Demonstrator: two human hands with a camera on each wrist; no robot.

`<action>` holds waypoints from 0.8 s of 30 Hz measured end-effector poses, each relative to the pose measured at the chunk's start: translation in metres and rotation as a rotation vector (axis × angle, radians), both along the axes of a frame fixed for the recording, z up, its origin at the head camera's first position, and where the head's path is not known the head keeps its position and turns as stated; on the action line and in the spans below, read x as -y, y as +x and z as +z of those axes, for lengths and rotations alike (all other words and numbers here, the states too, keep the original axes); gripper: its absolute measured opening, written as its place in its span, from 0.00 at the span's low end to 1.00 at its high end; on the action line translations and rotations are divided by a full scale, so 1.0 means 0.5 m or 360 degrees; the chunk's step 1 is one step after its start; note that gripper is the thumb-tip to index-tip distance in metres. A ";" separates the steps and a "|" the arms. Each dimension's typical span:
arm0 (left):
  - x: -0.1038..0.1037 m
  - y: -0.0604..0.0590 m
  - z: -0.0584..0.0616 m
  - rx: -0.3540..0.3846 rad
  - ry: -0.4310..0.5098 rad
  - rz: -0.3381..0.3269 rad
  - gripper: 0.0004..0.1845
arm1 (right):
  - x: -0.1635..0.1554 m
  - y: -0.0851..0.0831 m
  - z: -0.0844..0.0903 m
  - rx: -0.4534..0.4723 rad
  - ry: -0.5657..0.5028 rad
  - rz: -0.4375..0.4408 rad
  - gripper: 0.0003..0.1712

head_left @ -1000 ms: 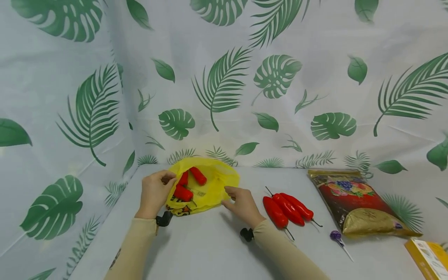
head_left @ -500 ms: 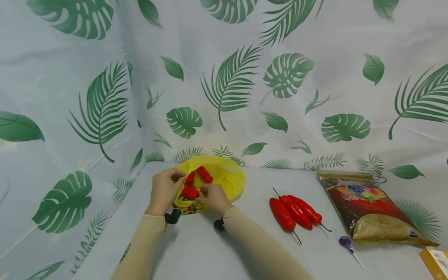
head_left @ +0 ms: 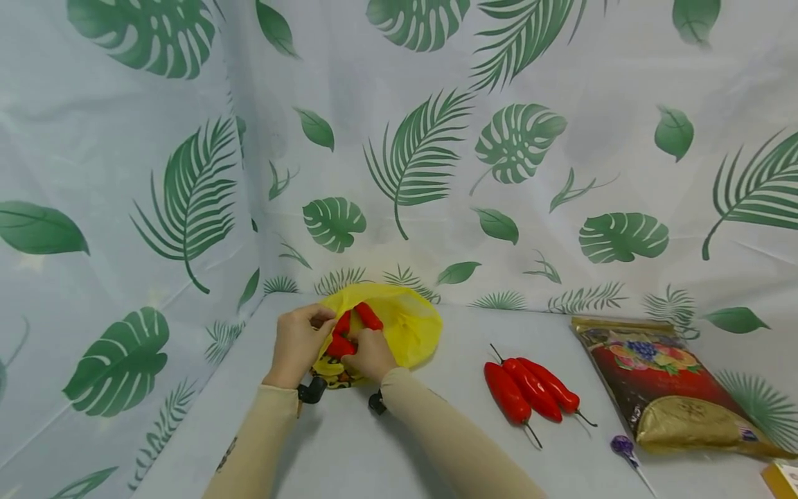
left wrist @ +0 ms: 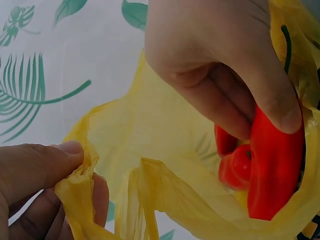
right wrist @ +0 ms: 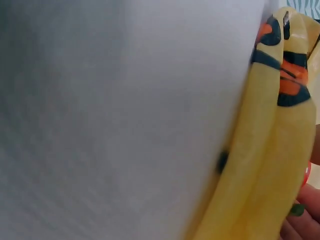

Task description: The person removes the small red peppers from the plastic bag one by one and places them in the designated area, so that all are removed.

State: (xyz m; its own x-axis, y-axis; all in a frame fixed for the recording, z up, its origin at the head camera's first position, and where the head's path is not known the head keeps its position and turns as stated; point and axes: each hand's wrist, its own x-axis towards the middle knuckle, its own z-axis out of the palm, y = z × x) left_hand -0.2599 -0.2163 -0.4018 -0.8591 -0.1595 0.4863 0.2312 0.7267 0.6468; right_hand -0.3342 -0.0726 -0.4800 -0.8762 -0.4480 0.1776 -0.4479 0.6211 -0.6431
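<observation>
Yellow bag (head_left: 414, 334): on the counter (head_left: 464, 360), mouth spread, black-and-orange print on its outside.
Left hand (head_left: 298, 345): thumb and fingers pinching the bag's rim.
Right hand (left wrist: 215, 55): in the bag's mouth, thumb and fingers clamped on a red pepper (left wrist: 275, 165), green stem upward.
Other bagged peppers (head_left: 369, 316): beside the gripped one, partly hidden.
Loose peppers (head_left: 530, 389): three, side by side on the counter, right of the bag.
Purple lollipop (head_left: 622, 445): near the foil packet (head_left: 673, 374), farther right.
</observation>
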 end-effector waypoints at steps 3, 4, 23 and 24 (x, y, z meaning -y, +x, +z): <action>-0.007 0.000 -0.002 0.0008 0.0016 -0.0004 0.04 | -0.023 0.002 0.000 -0.0016 -0.0021 0.0003 0.13; -0.009 0.000 -0.002 0.0014 0.0020 -0.0006 0.04 | -0.032 0.006 0.001 -0.0001 -0.0035 0.0001 0.13; 0.004 0.007 -0.016 0.0059 -0.0058 0.0029 0.05 | -0.291 0.115 0.037 0.0111 -0.0159 -0.0216 0.26; 0.004 0.008 -0.016 0.0057 -0.0063 0.0027 0.05 | -0.307 0.122 0.038 0.0118 -0.0165 -0.0248 0.26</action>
State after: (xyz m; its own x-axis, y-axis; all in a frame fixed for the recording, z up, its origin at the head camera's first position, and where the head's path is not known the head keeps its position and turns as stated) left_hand -0.2561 -0.2181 -0.4097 -0.8736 -0.1553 0.4612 0.1959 0.7553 0.6254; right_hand -0.2732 0.0807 -0.4610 -0.9460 -0.2886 0.1478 -0.3004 0.6082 -0.7348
